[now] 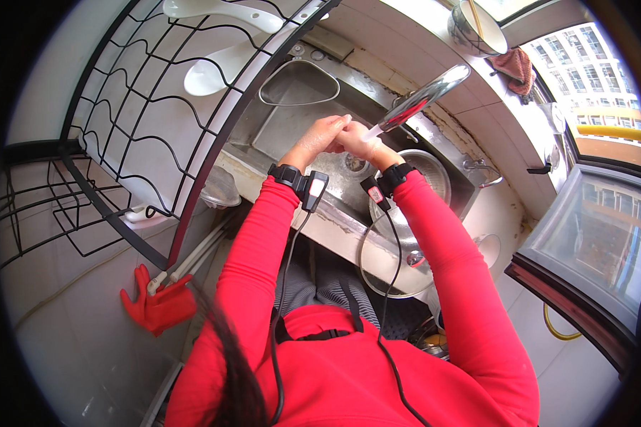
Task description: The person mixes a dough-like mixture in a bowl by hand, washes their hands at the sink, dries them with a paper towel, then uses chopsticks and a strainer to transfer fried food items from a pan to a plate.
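My left hand (319,136) and my right hand (356,137) are pressed together above a stainless steel sink (286,125). Both look wet, and the fingers are partly hidden where the hands overlap. No object shows between them. A chrome faucet (424,99) reaches in from the right, its water stream (372,132) falling on my right hand. Under the hands lies the sink drain (356,162). Beyond my right wrist, a metal colander (424,165) sits in the sink, partly covered by my arm. A rounded triangular strainer basket (299,82) occupies the far left corner of the sink.
A black wire rack (155,99) with white spoons (208,74) stands at the left. Below it hangs a red rubber glove (157,304). A glass lid (395,267) rests at the counter's front edge. On the sill stands a bowl (473,32) with chopsticks; an open window sash (593,251) juts in.
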Motion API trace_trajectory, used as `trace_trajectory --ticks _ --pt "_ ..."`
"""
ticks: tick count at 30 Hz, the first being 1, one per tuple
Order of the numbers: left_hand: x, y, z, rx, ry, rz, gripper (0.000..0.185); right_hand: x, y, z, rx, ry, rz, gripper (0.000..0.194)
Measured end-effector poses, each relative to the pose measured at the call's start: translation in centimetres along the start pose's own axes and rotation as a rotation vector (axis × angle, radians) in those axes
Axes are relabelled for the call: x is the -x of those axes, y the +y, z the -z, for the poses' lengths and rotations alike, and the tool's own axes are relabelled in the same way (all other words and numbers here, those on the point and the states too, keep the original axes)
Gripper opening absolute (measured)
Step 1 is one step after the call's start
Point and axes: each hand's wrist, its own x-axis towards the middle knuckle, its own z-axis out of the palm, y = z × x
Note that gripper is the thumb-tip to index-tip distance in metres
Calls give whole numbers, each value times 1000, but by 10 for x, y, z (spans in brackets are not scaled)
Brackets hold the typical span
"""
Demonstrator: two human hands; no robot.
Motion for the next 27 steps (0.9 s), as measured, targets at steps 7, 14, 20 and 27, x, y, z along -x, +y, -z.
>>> trace_trajectory --ticks 7,14,20,27 --pt "12 7 11 198 1 6 40 -8 -14 -6 13 8 36 36" --pt "15 13 -4 373 0 42 42 4 -18 -3 -290 7 22 30" --pt "5 5 -12 440 -56 108 46 10 -4 -4 -504 94 -16 28" --pt "4 -18 -26 462 -198 95 50 22 26 -6 -897 0 -24 31"
